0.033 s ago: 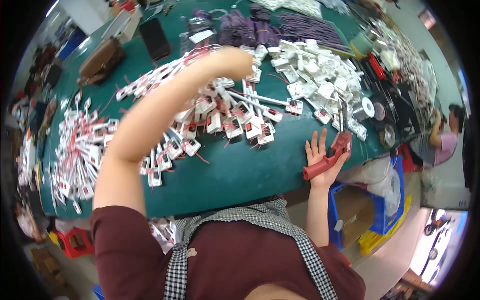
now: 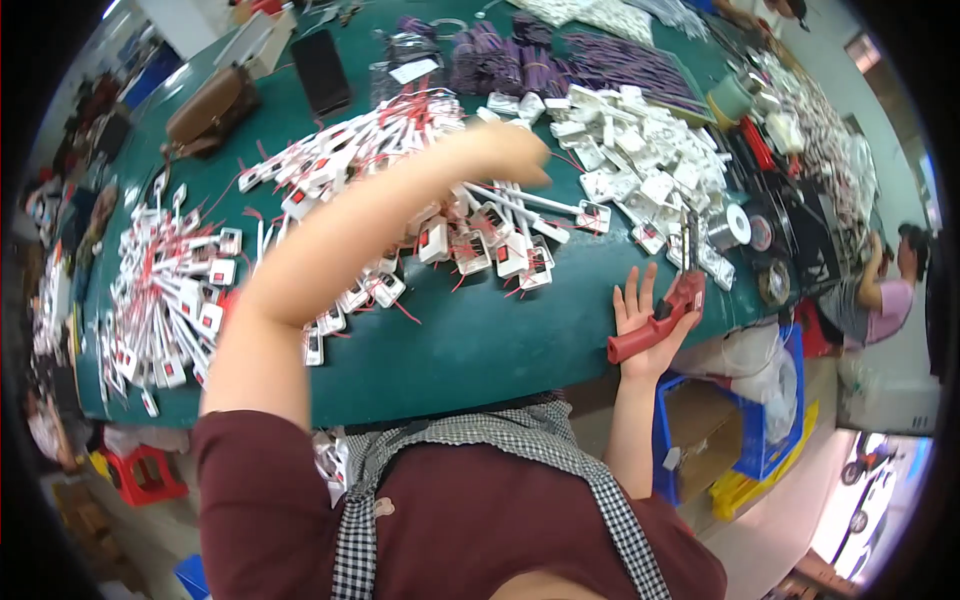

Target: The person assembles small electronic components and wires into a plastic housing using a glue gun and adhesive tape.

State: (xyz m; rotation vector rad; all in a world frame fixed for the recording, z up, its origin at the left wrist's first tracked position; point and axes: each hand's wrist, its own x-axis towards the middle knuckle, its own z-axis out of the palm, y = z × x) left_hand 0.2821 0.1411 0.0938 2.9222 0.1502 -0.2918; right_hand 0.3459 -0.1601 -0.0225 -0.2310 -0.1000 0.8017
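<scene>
Smeared by motion, my left hand (image 2: 510, 152) reaches across the table, above the far right part of a heap of white long-handled pieces (image 2: 470, 245) with red wires. Its fingers cannot be made out, nor can anything in them. My left forearm hides part of that heap. Just right of this hand lies a pile of small white plastic casings (image 2: 640, 150). On the right, my right hand (image 2: 645, 335) is palm up near the table edge. A red-handled soldering gun (image 2: 655, 330) rests across its palm under the thumb, fingers spread, metal tip toward the casings.
A second cluster of wired white pieces (image 2: 165, 300) lies at left. Behind are a brown pouch (image 2: 212, 110), a black phone (image 2: 321, 72) and purple wire bundles (image 2: 490, 60). A solder spool (image 2: 730, 226) stands right; below is a blue crate (image 2: 780, 440). Another person (image 2: 885, 285) sits far right.
My left hand has moved right and slightly nearer, toward the white casings. The soldering gun stays in my right hand, almost unmoved. The whole view has shifted a little.
</scene>
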